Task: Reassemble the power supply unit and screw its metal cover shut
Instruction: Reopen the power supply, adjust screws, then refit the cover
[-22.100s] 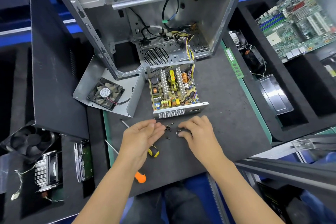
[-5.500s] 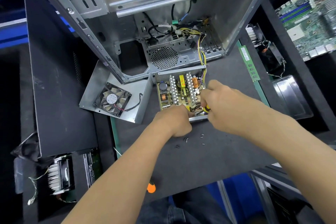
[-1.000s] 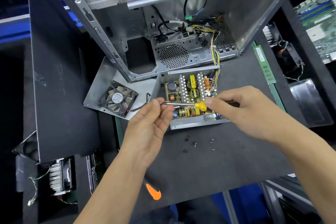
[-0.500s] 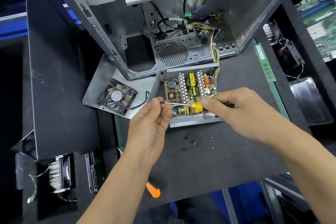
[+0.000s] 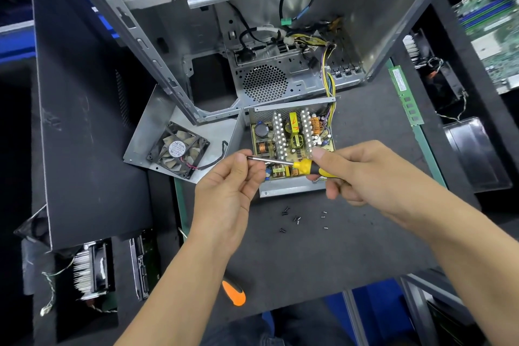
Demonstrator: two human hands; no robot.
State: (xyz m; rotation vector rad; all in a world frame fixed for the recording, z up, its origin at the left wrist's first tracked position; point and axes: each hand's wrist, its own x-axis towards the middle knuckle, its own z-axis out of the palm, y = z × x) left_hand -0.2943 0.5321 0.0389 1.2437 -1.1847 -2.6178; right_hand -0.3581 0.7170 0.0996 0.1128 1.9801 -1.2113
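While gripped by right hand (image 5: 373, 177), yellow-black screwdriver (image 5: 311, 167), steel tip in left hand (image 5: 233, 191)

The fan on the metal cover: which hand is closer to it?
Left. The left hand pinches the screwdriver tip just right of the fan; the right hand grips its handle farther right.

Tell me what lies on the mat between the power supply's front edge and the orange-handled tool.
Head view: loose screws lie scattered on the mat between the power supply and orange-handled tool; the left forearm crosses too.
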